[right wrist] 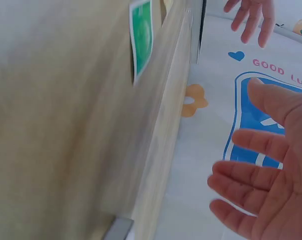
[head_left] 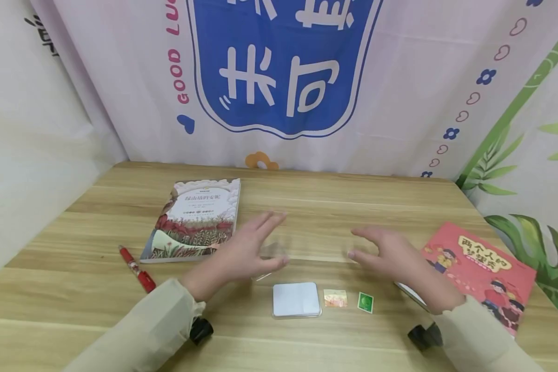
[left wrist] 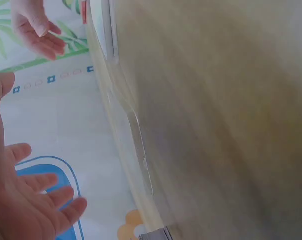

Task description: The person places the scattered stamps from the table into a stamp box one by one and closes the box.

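My left hand (head_left: pixel 251 248) hovers over the table with fingers spread and nothing in them. Partly hidden below it lies a clear, thin plastic piece (left wrist: pixel 135 145), its edge showing in the left wrist view. Over the right side, my right hand (head_left: pixel 390 253) is also raised, fingers relaxed and holding nothing. Between the hands and nearer the front lies a white rectangular case (head_left: pixel 296 299) with a clear rim. To its right are a small orange-and-cream stamp (head_left: pixel 336 298) and a green stamp (head_left: pixel 365 303) with a pale border, both flat on the wood.
A storybook (head_left: pixel 195 219) with an illustrated cover lies at the back left, a red pen (head_left: pixel 137 268) beside it. At the right, a pink book (head_left: pixel 483 274) sits partly under my right forearm. A printed cloth (head_left: pixel 390 103) hangs behind the wooden table (head_left: pixel 307 196).
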Tool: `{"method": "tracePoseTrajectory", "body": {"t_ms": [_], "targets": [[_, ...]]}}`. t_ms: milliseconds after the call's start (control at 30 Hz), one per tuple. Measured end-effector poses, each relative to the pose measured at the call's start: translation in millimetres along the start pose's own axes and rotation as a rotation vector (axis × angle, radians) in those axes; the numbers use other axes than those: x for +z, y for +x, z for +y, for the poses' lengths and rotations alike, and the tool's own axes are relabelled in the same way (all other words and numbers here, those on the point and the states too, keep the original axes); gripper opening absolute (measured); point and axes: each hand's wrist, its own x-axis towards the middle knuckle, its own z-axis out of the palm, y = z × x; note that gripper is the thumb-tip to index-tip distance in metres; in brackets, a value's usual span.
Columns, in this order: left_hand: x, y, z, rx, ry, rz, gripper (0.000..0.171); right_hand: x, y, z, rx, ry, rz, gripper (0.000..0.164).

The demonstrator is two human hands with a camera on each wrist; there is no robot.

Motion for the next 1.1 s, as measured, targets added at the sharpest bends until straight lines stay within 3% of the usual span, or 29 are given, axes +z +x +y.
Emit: {"method": "tracePoseTrajectory", "body": {"t_ms": [167,500,733,933,1100], "targets": [[1.1,-7.4,0.6,0.058,-0.080,-0.038,0.084,3,-8,-1,-0.046,0.156,-0.023,0.044],[5.0,-18.3,-0.6,0.186,-0.141,-0.148,0.083,9,-16,0,-0.045,0.445,-0.196,0.045],[7.0,-22.8,1.7,0.175,-0.157,-0.262,0.076,15,-19,-1,-0.030,0.560,-0.320,0.045],[10.3,-23.5,6.5,0.175,-0.153,-0.305,0.075,18,-19,-3,-0.022,0.627,-0.404,0.045],[13.6,-24.6,10.5,0.170,-0.127,-0.327,0.074,23,-18,-3,-0.008,0.663,-0.422,0.045]]}}
